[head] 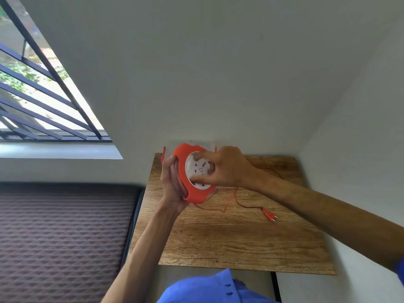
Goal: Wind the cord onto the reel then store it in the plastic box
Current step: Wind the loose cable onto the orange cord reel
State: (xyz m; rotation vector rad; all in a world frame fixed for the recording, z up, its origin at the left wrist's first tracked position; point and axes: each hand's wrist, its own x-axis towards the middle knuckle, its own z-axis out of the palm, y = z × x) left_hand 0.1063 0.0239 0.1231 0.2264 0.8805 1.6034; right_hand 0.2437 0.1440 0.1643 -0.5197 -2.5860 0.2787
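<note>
My left hand (172, 182) has its grip clamped on the rigid orange reel (192, 171) above the counter (240, 237); my right hand (223, 169) pinches the white hub. The cord (242, 204) trails limp (light, tangle-prone).

Wooden table (229, 241), orange cord (244, 206) trailing across it, plug (269, 214) lying flat
</note>
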